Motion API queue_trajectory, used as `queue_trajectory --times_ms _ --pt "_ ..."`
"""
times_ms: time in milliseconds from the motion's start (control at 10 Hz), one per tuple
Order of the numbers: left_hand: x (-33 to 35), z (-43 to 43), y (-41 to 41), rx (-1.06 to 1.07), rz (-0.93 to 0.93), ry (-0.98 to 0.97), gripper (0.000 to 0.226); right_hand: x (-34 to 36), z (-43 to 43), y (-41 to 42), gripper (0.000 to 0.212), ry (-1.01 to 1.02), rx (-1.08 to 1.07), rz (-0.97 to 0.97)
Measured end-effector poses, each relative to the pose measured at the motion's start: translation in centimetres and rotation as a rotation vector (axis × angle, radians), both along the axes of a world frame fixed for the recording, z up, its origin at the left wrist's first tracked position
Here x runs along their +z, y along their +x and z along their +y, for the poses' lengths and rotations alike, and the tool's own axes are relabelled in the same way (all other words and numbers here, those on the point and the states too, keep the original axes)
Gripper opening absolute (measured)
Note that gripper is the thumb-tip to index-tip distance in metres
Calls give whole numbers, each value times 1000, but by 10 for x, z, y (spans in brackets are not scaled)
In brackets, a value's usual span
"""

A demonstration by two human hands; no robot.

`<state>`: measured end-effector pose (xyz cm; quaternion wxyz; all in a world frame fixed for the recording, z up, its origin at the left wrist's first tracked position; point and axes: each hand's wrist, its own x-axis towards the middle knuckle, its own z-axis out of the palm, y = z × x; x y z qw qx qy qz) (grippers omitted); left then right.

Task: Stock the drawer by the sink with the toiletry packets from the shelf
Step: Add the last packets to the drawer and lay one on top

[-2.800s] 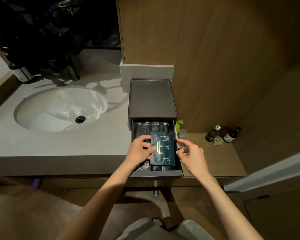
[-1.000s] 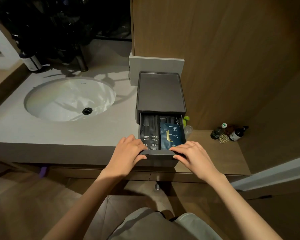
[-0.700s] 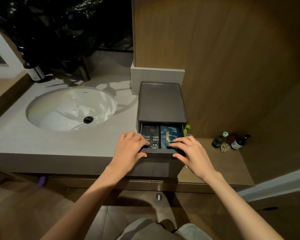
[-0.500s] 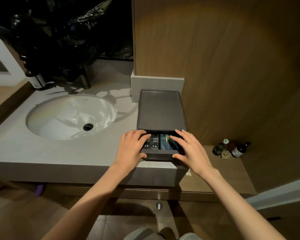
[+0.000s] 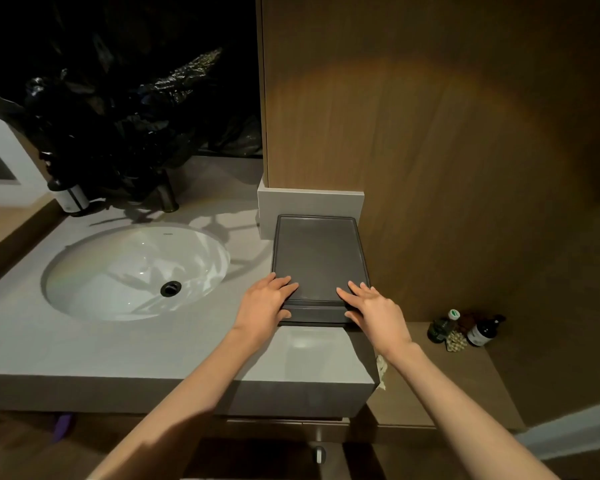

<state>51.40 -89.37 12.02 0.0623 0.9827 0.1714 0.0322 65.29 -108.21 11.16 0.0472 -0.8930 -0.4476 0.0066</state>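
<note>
A dark grey drawer box (image 5: 317, 258) stands on the countertop to the right of the sink (image 5: 136, 271), against the wooden wall. Its drawer front (image 5: 314, 312) sits flush with the box, so the toiletry packets inside are hidden. My left hand (image 5: 264, 306) rests on the box's front left corner, fingers spread over the lid edge. On the front right corner lies my right hand (image 5: 374, 311), fingers flat on the lid and thumb against the drawer front. Neither hand holds anything.
A lower wooden shelf (image 5: 465, 368) to the right carries small bottles (image 5: 478, 332) near the wall. A black plastic bag (image 5: 118, 126) looms behind the faucet (image 5: 167, 195). The grey countertop (image 5: 84, 344) ends at a front edge near me.
The drawer slid from wide open to fully closed under both hands, hiding the dark blue packet and the toothbrush packets. My hands moved forward with it to the box's front corners.
</note>
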Motion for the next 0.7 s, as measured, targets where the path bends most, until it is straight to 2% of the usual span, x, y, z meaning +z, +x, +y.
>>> queue_trajectory --times_ms 300,400,500,600,700 --pt "0 -2 6 35 -57 56 56 1 4 1 49 -38 -56 33" --pt "0 -7 4 40 -70 -12 55 18 1 -3 54 -118 15 84" --pt "2 -14 -11 59 -240 -276 55 63 -9 -11 58 -93 97 461" --pt "-2 -30 -46 45 -463 -376 47 127 -29 -22 46 331 173 543" --pt "-44 -63 -105 159 -568 -523 46 214 -79 -30 37 899 351 430"
